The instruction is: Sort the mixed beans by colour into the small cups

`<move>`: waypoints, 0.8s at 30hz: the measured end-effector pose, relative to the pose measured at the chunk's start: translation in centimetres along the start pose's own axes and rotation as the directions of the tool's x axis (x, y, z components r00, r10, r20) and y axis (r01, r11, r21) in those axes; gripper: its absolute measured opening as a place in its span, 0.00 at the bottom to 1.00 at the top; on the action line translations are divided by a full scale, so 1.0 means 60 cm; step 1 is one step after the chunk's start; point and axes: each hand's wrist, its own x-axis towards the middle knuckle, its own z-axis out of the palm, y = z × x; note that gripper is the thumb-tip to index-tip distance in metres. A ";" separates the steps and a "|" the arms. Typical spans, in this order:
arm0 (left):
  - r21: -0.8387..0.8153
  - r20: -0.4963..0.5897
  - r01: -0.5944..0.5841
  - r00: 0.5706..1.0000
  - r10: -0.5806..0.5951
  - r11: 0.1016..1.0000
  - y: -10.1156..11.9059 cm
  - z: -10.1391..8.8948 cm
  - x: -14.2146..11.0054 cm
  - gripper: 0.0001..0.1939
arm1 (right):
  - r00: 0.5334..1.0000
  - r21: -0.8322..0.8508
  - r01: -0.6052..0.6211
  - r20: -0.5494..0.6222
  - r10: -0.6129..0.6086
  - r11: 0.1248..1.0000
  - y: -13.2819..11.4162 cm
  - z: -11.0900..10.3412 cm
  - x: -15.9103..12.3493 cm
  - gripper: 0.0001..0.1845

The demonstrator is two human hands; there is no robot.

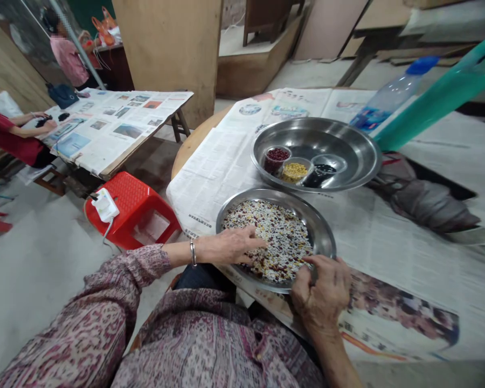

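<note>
A shallow round steel dish (327,229) in front of me holds a spread layer of mixed white, yellow, dark red and black grains and beans (272,237). Over its left side reaches my left hand (234,244), fingers stretched and apart, the tips at the grains. My right hand (325,285) lies across the right rim with curled fingers. Its thumb and index finger come close together at the grains; anything between them is too small to make out. Behind the dish, a larger steel basin (339,137) holds clear cups of red beans (277,157), yellow grains (295,171) and black beans (323,171).
Newspaper (210,172) covers the round table. A plastic bottle (388,97), a green tube-like object (440,99) and a folded grey umbrella (428,202) lie to the right. A red stool (131,207) carries a power strip (105,205). Two people are at the left.
</note>
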 end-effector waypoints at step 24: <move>0.187 -0.215 0.002 0.976 0.039 0.982 0.035 0.040 0.066 0.26 | 0.998 0.000 0.030 0.058 -0.030 1.000 -0.003 -0.007 -0.002 0.11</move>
